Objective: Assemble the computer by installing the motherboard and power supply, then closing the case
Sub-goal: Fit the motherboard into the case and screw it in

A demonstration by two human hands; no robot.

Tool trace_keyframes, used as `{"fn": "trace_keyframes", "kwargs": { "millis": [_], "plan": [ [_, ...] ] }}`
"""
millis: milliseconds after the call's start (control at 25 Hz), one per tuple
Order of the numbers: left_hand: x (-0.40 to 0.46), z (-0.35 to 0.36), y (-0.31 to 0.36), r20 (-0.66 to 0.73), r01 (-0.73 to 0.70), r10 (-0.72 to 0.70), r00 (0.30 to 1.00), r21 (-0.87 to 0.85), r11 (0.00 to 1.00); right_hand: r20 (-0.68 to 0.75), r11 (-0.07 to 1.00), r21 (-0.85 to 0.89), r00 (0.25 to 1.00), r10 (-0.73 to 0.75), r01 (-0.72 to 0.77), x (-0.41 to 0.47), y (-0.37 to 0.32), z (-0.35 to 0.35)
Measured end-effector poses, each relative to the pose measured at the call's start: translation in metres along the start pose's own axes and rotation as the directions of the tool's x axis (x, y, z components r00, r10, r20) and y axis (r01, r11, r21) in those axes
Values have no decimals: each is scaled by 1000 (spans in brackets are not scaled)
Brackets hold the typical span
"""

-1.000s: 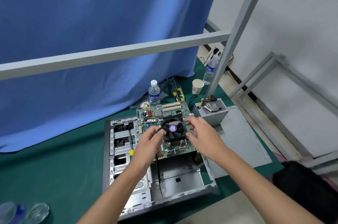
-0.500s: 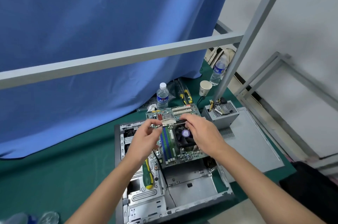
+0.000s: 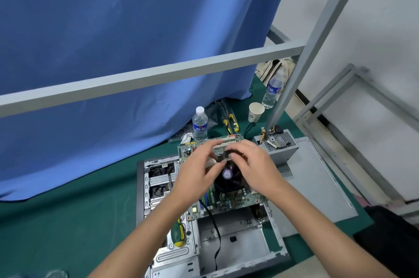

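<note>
1. Head view: green board [image 3: 229, 196] sits tilted over the open computer case [image 3: 238, 239].
2. Left hand [image 3: 192, 178] and right hand [image 3: 258, 169] pinch a small card [image 3: 221, 153] above it.
3. Card could slip or bend if pushed crooked.

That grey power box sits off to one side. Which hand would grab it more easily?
The right hand, probably. The power supply sits on the right of the case, just beyond that hand, while the left hand would have to cross over the motherboard.
</note>
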State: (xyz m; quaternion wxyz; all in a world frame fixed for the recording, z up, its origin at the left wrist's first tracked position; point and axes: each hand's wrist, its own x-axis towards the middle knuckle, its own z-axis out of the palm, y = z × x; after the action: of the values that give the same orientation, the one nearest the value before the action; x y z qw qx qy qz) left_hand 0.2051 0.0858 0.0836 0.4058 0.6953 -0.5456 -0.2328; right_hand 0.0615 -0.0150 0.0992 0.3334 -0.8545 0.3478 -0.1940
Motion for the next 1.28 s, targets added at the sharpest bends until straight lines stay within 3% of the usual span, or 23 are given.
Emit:
{"fn": "trace_keyframes", "kwargs": {
  "millis": [120, 240, 320, 400, 440, 520, 600, 880, 1280],
  "plan": [
    [10, 9, 4, -48, 1, -2, 999, -13, 1000, 47, 1000, 16, 999, 22, -23, 6, 8, 1],
    [16, 8, -4, -98, 223, -245, 964, -192, 956, -6, 987, 37, 987, 159, -159, 8, 20, 6],
    [16, 7, -14, -79, 374, -416, 906, -313, 873, 192, 969, -173, 959, 208, -175, 4, 32, 19],
    [12, 9, -26, -25, 498, -557, 830, -417, 760, 466, 928, -371, 859, 212, -28, -3, 44, 36],
    [8, 10, -31, -3, 541, -606, 796, -445, 713, 533, 893, -442, 826, 184, 86, -3, 50, 44],
    [-3, 10, -43, 17, 598, -674, 738, -478, 643, 551, 828, -513, 827, 116, 226, 6, 62, 51],
    [-15, 8, -52, 15, 641, -728, 685, -486, 594, 558, 829, -503, 825, 93, 246, 18, 66, 53],
    [-42, -6, -68, -37, 672, -787, 616, -496, 550, 561, 839, -459, 828, 20, 291, 19, 67, 44],
    [-54, 9, -83, 44, 681, -740, 672, -430, 593, 569, 871, -420, 822, 34, 255, -55, 64, 38]
  ]
}}
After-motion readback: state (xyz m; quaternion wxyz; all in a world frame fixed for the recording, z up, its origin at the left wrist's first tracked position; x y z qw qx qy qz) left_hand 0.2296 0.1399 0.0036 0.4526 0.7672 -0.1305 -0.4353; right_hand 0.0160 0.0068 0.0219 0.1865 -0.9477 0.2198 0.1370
